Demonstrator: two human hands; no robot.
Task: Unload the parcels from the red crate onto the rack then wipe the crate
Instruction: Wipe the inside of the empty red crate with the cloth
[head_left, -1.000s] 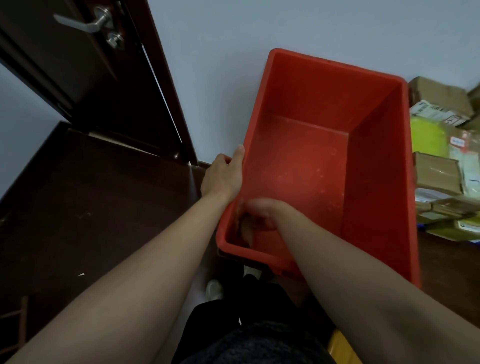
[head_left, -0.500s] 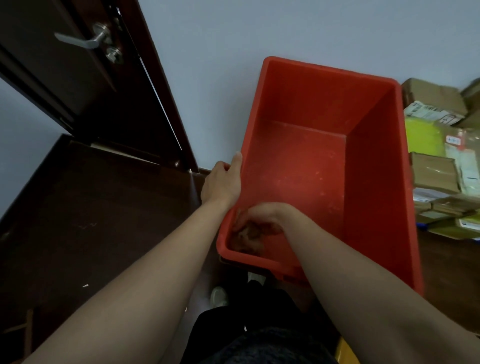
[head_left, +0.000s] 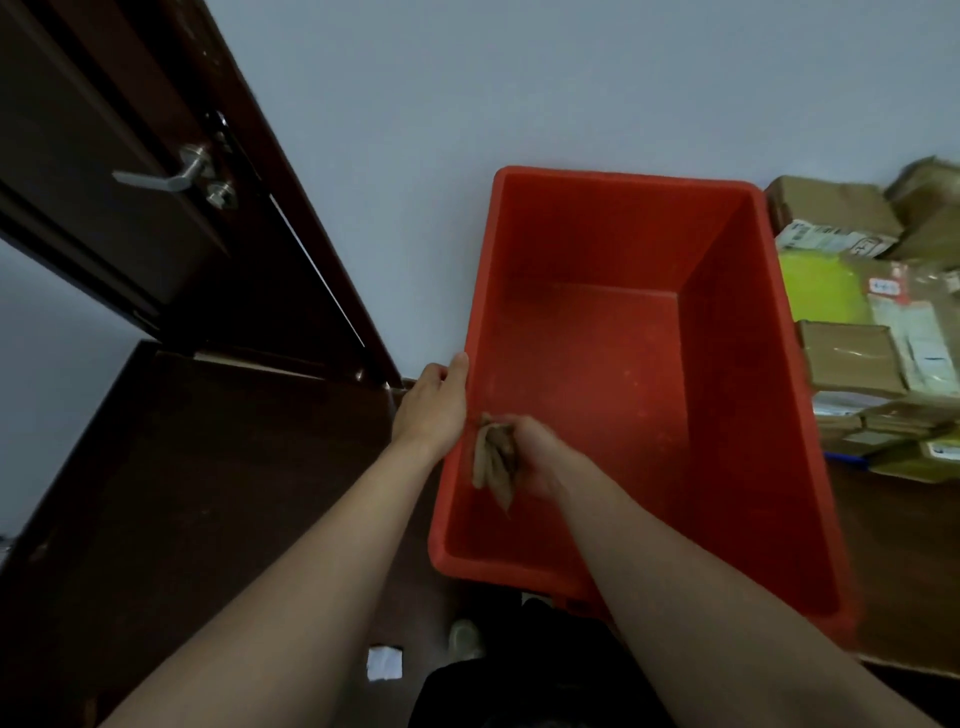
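Note:
The red crate stands in front of me against the pale wall, with no parcel inside it. My left hand holds its left rim, thumb over the edge. My right hand is inside the crate near the left wall and grips a brownish cloth, which hangs down from my fingers. Several parcels, brown boxes and a yellow-green bag, are piled to the right of the crate.
A dark wooden door with a metal lever handle stands open at the left. The floor is dark wood. A small white scrap lies on the floor by my shoe.
My right hand has lifted from the crate's near left corner, and the cloth now hangs free in view. The view has shifted, so the crate sits lower in frame. My left hand stays on the rim.

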